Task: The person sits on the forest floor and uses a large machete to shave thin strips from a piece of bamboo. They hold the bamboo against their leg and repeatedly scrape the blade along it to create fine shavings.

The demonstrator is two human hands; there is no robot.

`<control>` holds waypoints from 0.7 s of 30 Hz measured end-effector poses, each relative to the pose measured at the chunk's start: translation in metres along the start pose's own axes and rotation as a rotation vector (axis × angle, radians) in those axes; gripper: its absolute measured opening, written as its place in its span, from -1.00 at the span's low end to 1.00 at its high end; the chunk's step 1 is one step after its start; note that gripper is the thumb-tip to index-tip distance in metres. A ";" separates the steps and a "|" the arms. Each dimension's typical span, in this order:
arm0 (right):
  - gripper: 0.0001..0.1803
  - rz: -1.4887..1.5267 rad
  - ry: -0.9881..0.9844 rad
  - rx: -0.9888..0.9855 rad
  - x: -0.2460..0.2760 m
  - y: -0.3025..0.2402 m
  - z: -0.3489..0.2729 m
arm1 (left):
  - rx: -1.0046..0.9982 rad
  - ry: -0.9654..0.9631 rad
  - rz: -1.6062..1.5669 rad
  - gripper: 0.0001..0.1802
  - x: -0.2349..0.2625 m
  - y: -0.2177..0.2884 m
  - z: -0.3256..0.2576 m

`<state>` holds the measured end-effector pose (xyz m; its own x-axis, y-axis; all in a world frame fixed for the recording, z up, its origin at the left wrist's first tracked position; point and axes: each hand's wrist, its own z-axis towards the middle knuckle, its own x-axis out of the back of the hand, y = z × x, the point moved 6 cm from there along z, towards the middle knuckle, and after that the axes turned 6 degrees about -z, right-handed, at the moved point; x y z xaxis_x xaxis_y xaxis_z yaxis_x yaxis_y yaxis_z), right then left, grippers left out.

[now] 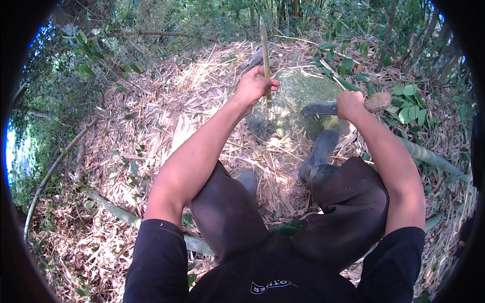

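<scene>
Two bare hands worked above a mossy rock [298, 93]. Left hand [254, 86]: grip closed around a thin upright bamboo stick [264, 50], whose lower end stood against the rock. Right hand [349, 104]: grip closed on the wooden handle [378, 102] of a dark-bladed knife [319, 108], blade pointing left toward the stick, just apart from it. Dark rubber boots [318, 151] rested on ground strewn with dry bamboo leaves [146, 126]; cut green bamboo poles [429, 157] lay nearby.
</scene>
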<state>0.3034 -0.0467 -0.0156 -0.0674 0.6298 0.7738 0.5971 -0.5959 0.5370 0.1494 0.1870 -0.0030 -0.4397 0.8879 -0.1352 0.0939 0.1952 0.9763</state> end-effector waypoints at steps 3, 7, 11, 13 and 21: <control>-0.72 0.007 -0.012 0.007 -0.004 0.002 0.002 | 0.013 -0.014 0.025 -0.71 0.004 -0.006 0.001; -0.69 0.031 -0.032 0.001 -0.003 0.005 -0.007 | 0.012 0.000 0.076 -0.76 0.009 -0.010 0.000; -0.66 0.058 -0.037 -0.009 -0.014 0.006 -0.013 | 0.018 -0.015 0.144 -0.84 0.020 -0.019 0.000; -0.64 0.057 -0.045 -0.013 -0.021 0.008 -0.015 | 0.023 -0.034 0.202 -0.83 0.027 -0.026 0.004; -0.66 0.030 0.024 0.009 -0.030 0.015 -0.015 | 0.032 -0.020 0.304 -0.87 0.041 -0.036 0.012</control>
<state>0.3019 -0.0817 -0.0254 -0.0683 0.5999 0.7971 0.6064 -0.6095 0.5107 0.1387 0.2216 -0.0462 -0.3697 0.9156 0.1583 0.2468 -0.0675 0.9667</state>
